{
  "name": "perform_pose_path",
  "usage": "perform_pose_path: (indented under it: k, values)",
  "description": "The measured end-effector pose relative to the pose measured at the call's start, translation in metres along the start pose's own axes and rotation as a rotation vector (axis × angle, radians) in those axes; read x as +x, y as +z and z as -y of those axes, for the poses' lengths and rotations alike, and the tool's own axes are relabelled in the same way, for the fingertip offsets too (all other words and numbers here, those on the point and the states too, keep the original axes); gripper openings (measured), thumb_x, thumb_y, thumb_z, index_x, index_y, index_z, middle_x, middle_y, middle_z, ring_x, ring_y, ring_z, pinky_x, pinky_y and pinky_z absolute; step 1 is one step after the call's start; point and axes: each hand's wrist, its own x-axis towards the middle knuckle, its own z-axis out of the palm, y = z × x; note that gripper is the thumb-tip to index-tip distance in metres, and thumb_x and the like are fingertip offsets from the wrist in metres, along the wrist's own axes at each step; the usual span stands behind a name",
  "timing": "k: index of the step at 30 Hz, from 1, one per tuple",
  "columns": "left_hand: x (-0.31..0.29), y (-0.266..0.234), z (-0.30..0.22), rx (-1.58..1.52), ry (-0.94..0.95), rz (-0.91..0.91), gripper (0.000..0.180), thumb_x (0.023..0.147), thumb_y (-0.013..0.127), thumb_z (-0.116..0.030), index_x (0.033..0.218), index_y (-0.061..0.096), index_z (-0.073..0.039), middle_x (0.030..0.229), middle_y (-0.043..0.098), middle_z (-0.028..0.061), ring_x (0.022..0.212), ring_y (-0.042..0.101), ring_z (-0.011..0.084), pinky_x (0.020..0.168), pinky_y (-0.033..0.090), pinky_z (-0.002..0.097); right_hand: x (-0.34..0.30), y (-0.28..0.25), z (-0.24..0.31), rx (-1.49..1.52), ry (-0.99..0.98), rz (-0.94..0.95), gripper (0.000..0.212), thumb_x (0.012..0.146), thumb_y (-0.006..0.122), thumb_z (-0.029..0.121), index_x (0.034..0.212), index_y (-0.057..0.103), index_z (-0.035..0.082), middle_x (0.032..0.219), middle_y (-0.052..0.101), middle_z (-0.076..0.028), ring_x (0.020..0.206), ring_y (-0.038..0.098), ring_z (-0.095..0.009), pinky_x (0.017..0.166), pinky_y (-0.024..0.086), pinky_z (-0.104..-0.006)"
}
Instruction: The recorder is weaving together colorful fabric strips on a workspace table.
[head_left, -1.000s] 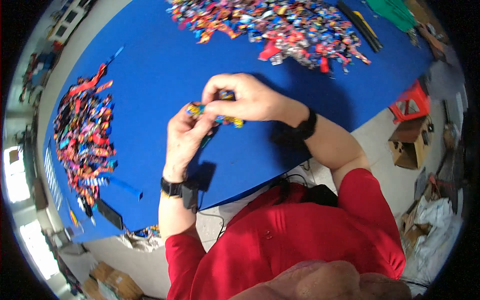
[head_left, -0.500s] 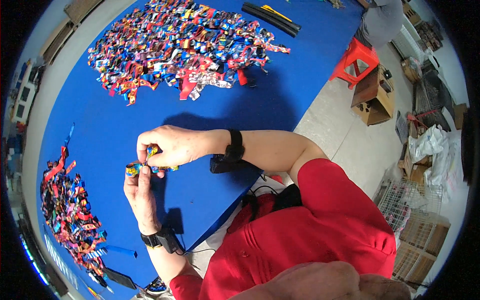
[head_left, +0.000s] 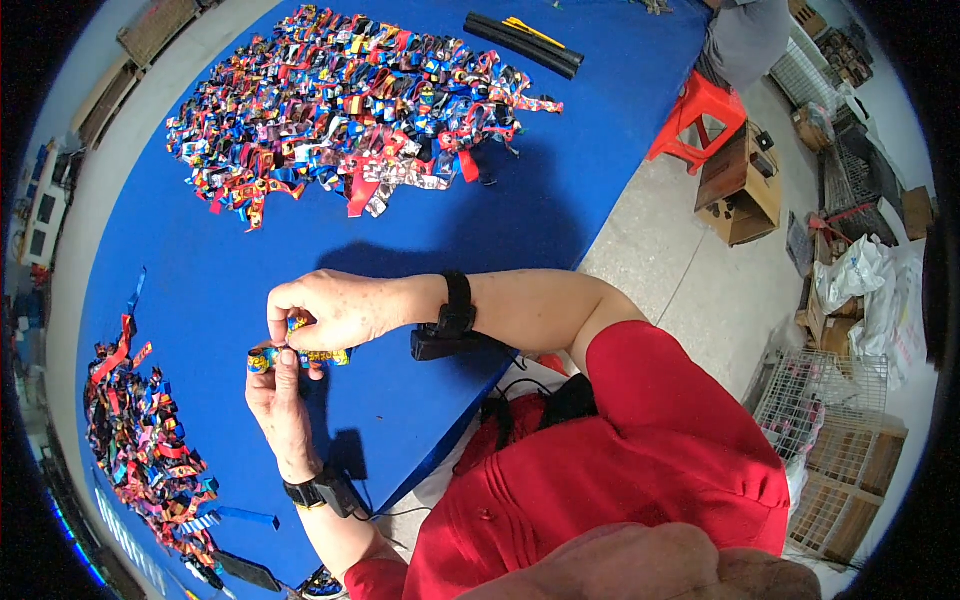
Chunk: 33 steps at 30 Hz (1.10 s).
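Both of my hands meet over the blue table (head_left: 420,230), pinching a short printed ribbon strip (head_left: 325,357) in yellow, blue and red. My left hand (head_left: 282,410) grips it from below, thumb on top, with a looped end sticking out past the fingers on the left. From above, my right hand (head_left: 345,308) closes thumb and forefinger on the strip; another bit of it shows under the palm. The exact spot between the fingertips is too small to make out. Each wrist wears a black strap with a small black box.
A large heap of looped colourful ribbon pieces (head_left: 330,110) lies at the far side. Another ribbon pile (head_left: 150,450) sits at the left edge, beside a dark flat object (head_left: 248,572). Black bars (head_left: 522,46) lie far off. Right of the table stand a red stool (head_left: 697,122) and a cardboard box (head_left: 740,190).
The whole view has shifted slightly. Both hands stay together on the ribbon strip, with hardly any movement of the fingers.
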Motion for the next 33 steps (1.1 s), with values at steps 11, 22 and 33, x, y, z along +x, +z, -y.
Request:
perform_pose_path:
  k: [11,22,33]
  values:
    - [-0.001,0.001,-0.005,0.072,0.033,0.018,0.018,0.097,0.061,-0.017,0.11,0.059,-0.003,0.091,0.064,0.0026,0.074,0.057,0.0084,0.061,0.045,0.0228,-0.001,0.001,0.002,-0.074,0.001,-0.072,0.02,0.08,0.069,0.015,0.096,0.065,0.004,0.086,0.07,-0.015,0.081,0.068,-0.026,0.07,0.054,-0.0385]
    - [0.0,-0.002,-0.003,0.105,0.055,0.006,0.018,0.095,0.065,-0.017,0.104,0.059,-0.003,0.089,0.061,0.0014,0.07,0.054,0.0076,0.058,0.046,0.0223,0.003,-0.002,-0.01,-0.178,-0.097,-0.086,0.018,0.081,0.07,0.011,0.095,0.062,0.003,0.081,0.068,-0.01,0.074,0.065,-0.018,0.064,0.051,-0.0345]
    - [0.001,-0.005,-0.001,0.093,0.026,0.025,0.018,0.095,0.065,-0.017,0.105,0.06,-0.003,0.089,0.063,0.0019,0.071,0.055,0.0079,0.058,0.045,0.0218,0.002,0.0,-0.009,-0.142,-0.103,-0.075,0.016,0.083,0.067,0.012,0.094,0.062,0.003,0.078,0.068,-0.009,0.07,0.065,-0.016,0.06,0.051,-0.0332]
